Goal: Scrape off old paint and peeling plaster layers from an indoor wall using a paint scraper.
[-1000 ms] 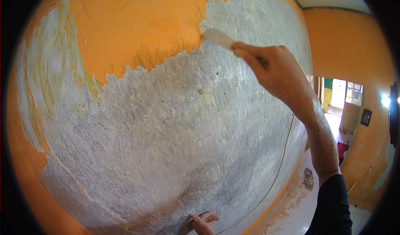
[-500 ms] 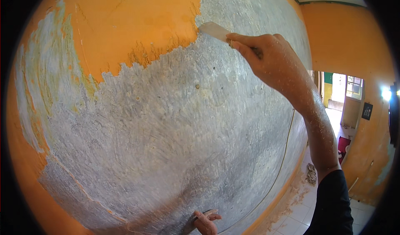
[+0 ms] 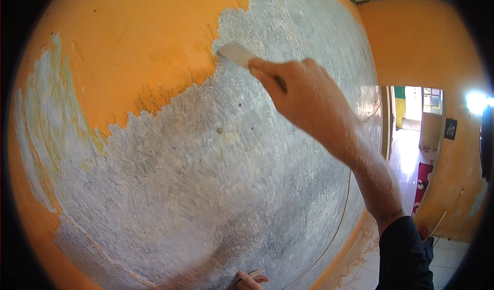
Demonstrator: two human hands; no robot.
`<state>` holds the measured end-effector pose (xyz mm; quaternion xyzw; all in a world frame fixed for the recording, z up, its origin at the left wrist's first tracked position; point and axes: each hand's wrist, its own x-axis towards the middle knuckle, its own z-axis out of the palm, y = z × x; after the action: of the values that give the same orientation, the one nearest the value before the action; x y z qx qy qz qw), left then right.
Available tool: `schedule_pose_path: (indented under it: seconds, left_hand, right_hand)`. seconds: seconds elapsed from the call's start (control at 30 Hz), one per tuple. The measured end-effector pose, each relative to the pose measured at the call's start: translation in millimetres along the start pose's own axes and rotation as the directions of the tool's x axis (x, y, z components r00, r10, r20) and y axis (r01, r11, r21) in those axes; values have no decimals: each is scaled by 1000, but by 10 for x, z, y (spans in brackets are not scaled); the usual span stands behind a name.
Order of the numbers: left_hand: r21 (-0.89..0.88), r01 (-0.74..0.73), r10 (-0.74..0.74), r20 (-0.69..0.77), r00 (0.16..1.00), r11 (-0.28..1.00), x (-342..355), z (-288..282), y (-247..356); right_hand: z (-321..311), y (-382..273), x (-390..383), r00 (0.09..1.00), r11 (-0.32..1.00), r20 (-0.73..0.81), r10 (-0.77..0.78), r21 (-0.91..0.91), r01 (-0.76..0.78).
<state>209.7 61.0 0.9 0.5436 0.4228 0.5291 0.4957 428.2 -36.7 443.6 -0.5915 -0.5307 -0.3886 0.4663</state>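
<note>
**Wall surface: scraper [image 3: 235, 54] in my right hand [image 3: 296, 87], blade at the paint edge**

My hands are well apart. The right is clamped on the scraper, thumb and fingers closed around the handle, most of which they hide. The flat, pale blade points up and to the left. Its end lies at the ragged border between the orange paint [image 3: 149, 38] and the bare grey surface [image 3: 195, 166]; I cannot tell whether it presses on the wall.

My left hand [image 3: 248, 284] is low at the picture's bottom edge and partly cut off. A pale edge shows at its fingers; I cannot tell what this is or whether they grip it.

Grey covers most of the wall. A streaked patch [image 3: 43, 125] of pale grey and yellow stands at far left. Dark scuffs mark the lower margin of the paint. Pale specks cover my right forearm [image 3: 378, 182], above a black sleeve [image 3: 406, 254]. Debris lies on the tiled floor [image 3: 368, 269] along the wall. An open doorway [image 3: 406, 115] stands at right.
</note>
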Motion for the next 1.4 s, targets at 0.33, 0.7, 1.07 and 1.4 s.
schedule_pose_path:
  seconds: [0.33, 0.7, 1.07, 1.4]
  left_hand:
    - [62, -21, 25, -67, 997, 998, 40, 22, -77]
    - [55, -28, 34, -108, 994, 998, 154, -75, -325]
    - [117, -56, 75, -165, 983, 992, 23, 110, -112]
    - [95, -50, 69, -216, 974, 994, -45, 223, 38]
  right_hand:
    - [-85, 380, 200, 999, 999, -18, 41, 1, -41]
    - [-208, 1080, 280, 992, 990, 36, 122, 59, -124]
    - [-188, 1260, 370, 995, 991, -75, 61, -116, -70]
    - [-69, 1235, 638, 982, 976, -172, -80, -213, 43]
